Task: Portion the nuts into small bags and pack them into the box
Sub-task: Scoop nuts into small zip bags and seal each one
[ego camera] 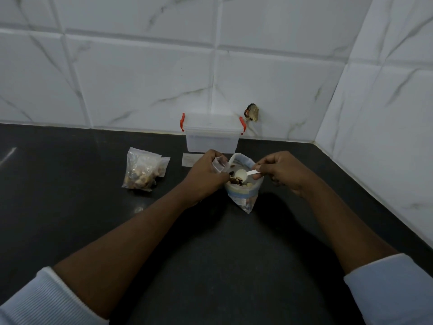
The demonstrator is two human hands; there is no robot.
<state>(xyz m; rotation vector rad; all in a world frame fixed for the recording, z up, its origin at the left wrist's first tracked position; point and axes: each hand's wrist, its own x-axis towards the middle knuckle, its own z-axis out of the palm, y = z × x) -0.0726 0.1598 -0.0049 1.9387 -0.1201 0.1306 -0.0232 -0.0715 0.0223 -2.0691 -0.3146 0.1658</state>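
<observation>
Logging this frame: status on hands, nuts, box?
Left hand pinches small bag; right hand holds scoop on nuts in big bag. Filled bags lie left, unpacked; box behind, shut. Nothing in the way.

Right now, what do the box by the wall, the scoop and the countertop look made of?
Box: likely translucent plastic with a frosted finish and red clips; its inside shows dimly. Scoop: white, thin and matte, probably plastic. Countertop: dark, seemingly polished stone, with faint glints.
</observation>
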